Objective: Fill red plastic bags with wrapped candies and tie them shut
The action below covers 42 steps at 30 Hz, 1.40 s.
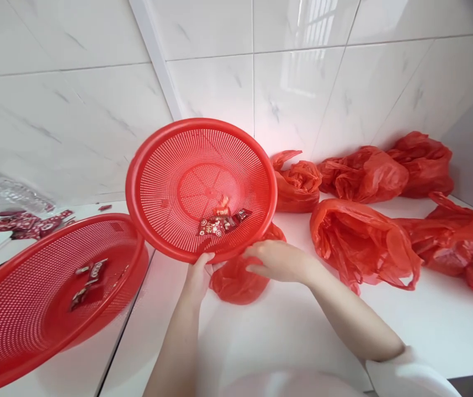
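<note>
My left hand [199, 274] grips the near rim of a round red plastic basket [201, 125], with its thumb over the edge. The basket is tilted toward me. Several small snack packets [215, 225] in red and dark wrappers lie low in its right side. Just under the rim, my right hand [275, 259] is closed with bent fingers at a thin red plastic bag [240, 286]. The basket hides part of this bag, and the fingertips are hard to make out against it.
A second red basket [10, 278] on the left holds a few packets [91, 282]. Behind it are more wrapped packets [40, 225] and a clear bottle [16, 190]. An open-mouthed red bag [360, 242] and several filled bags [362, 173] stand right on the white table [302, 336], near the tiled wall.
</note>
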Tool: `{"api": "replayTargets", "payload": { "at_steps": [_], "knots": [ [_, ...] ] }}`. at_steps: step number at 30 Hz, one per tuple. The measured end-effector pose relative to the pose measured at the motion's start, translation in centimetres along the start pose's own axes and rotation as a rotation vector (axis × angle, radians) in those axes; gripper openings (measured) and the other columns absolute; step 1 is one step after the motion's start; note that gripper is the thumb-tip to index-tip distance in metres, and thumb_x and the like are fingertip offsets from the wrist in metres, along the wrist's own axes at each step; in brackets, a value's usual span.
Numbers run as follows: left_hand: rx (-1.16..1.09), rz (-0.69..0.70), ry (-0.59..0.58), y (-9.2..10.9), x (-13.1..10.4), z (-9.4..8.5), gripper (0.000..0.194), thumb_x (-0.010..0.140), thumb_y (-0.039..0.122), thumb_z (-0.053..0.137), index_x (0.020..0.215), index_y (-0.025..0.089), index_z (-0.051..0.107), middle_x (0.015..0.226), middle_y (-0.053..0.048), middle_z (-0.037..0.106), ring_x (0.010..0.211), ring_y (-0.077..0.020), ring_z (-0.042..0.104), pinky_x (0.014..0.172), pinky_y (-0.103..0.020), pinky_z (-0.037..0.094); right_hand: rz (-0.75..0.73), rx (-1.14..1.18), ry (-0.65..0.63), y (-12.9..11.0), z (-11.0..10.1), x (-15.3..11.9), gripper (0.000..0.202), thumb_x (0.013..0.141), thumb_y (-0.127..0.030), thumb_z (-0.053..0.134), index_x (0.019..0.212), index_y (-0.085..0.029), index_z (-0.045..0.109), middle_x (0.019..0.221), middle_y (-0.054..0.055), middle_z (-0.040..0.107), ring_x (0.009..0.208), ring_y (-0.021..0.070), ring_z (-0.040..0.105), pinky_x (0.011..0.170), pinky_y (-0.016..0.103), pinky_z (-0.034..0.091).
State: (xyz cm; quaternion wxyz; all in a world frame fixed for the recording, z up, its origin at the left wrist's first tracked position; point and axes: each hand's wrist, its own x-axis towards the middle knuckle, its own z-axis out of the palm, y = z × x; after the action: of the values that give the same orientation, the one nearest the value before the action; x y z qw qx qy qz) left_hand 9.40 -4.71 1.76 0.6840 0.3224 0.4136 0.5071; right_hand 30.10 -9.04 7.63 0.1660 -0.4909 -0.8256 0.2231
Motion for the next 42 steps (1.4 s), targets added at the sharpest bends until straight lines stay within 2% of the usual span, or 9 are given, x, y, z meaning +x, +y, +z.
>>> {"api": "replayTargets", "payload": {
  "at_steps": [3, 9, 13, 17, 21, 28, 32, 37, 42],
  "knots": [
    [0.028, 0.025, -0.009, -0.2, -0.1, 0.0, 0.031, 0.062, 0.020, 0.069, 0.092, 0.014, 0.067, 0.095, -0.007, 0.074, 0.094, -0.0277, 0.068, 0.083, -0.040, 0.055, -0.078, 0.016, 0.127, -0.8, -0.4, 0.8, 0.018, 0.093, -0.025, 0.049, 0.100, -0.020, 0.065, 0.091, 0.005, 0.068, 0.081, 0.0166, 0.062, 0.075, 0.029, 0.047],
    [0.089, -0.022, -0.002, -2.6, -0.2, 0.0, 0.041, 0.066, 0.022, 0.069, 0.107, 0.018, 0.065, 0.108, -0.007, 0.071, 0.107, -0.0303, 0.064, 0.086, -0.041, 0.054, 0.072, -0.202, 0.385, 0.5, 2.1, 3.2, 0.033, 0.088, -0.024, 0.057, 0.119, -0.014, 0.056, 0.117, 0.013, 0.061, 0.107, 0.0255, 0.057, 0.091, 0.038, 0.046],
    [0.079, -0.044, -0.071, -3.9, -0.5, 0.6, 0.048, 0.066, 0.021, 0.069, 0.114, 0.020, 0.063, 0.113, -0.006, 0.069, 0.109, -0.0296, 0.063, 0.087, -0.039, 0.053, 0.087, -0.259, 0.370, 1.9, 3.0, 3.9, 0.048, 0.082, -0.021, 0.064, 0.128, -0.014, 0.052, 0.119, 0.013, 0.060, 0.111, 0.0287, 0.055, 0.094, 0.041, 0.045],
    [0.062, -0.148, -0.070, -4.3, -0.7, 1.0, 0.041, 0.066, 0.022, 0.068, 0.107, 0.016, 0.065, 0.100, -0.009, 0.072, 0.099, -0.0321, 0.067, 0.079, -0.041, 0.056, 0.131, -0.175, 0.370, 3.0, 2.8, 3.9, 0.042, 0.081, -0.011, 0.060, 0.123, -0.015, 0.056, 0.110, 0.012, 0.063, 0.099, 0.0236, 0.060, 0.086, 0.035, 0.048],
    [-0.023, -0.086, -0.110, -3.8, -0.4, 0.9, 0.039, 0.069, 0.020, 0.065, 0.108, 0.017, 0.065, 0.106, -0.008, 0.071, 0.100, -0.0299, 0.067, 0.083, -0.041, 0.055, 0.124, 0.079, 0.386, 4.0, 2.0, 3.4, 0.020, 0.079, -0.013, 0.064, 0.098, -0.017, 0.066, 0.095, 0.006, 0.065, 0.079, 0.0154, 0.063, 0.076, 0.028, 0.049],
    [-0.065, 0.008, 0.047, -2.3, 0.5, 0.6, 0.033, 0.063, 0.021, 0.067, 0.095, 0.013, 0.067, 0.094, -0.008, 0.073, 0.089, -0.0280, 0.069, 0.083, -0.042, 0.055, 0.145, 0.371, 0.414, 4.4, -1.6, 1.3, 0.011, 0.078, -0.019, 0.065, 0.089, -0.018, 0.066, 0.087, 0.001, 0.070, 0.080, 0.0143, 0.064, 0.074, 0.027, 0.048],
    [-0.060, 0.069, 0.110, -2.1, 1.0, 0.1, 0.029, 0.060, 0.019, 0.068, 0.089, 0.013, 0.067, 0.090, -0.006, 0.073, 0.087, -0.0259, 0.069, 0.083, -0.041, 0.055, 0.164, 0.379, 0.320, 4.8, -2.4, 0.8, 0.014, 0.078, -0.017, 0.062, 0.091, -0.017, 0.067, 0.087, 0.002, 0.070, 0.077, 0.0145, 0.064, 0.071, 0.027, 0.048],
    [-0.068, 0.121, 0.139, -2.2, 1.3, 0.1, 0.032, 0.059, 0.018, 0.069, 0.091, 0.015, 0.067, 0.088, -0.004, 0.072, 0.084, -0.0236, 0.069, 0.083, -0.040, 0.055, 0.124, 0.402, 0.081, 4.8, -0.8, 1.3, 0.014, 0.079, -0.014, 0.059, 0.090, -0.017, 0.067, 0.083, 0.003, 0.071, 0.075, 0.0146, 0.065, 0.069, 0.025, 0.049],
    [-0.080, 0.113, 0.093, -2.5, 1.0, 0.3, 0.031, 0.062, 0.020, 0.067, 0.093, 0.015, 0.066, 0.088, -0.006, 0.074, 0.087, -0.0259, 0.069, 0.086, -0.041, 0.053, 0.241, 0.054, 0.284, 3.8, 0.4, 1.7, 0.010, 0.083, -0.016, 0.056, 0.087, -0.019, 0.064, 0.086, 0.004, 0.069, 0.077, 0.0168, 0.063, 0.068, 0.027, 0.045]
  ]
}}
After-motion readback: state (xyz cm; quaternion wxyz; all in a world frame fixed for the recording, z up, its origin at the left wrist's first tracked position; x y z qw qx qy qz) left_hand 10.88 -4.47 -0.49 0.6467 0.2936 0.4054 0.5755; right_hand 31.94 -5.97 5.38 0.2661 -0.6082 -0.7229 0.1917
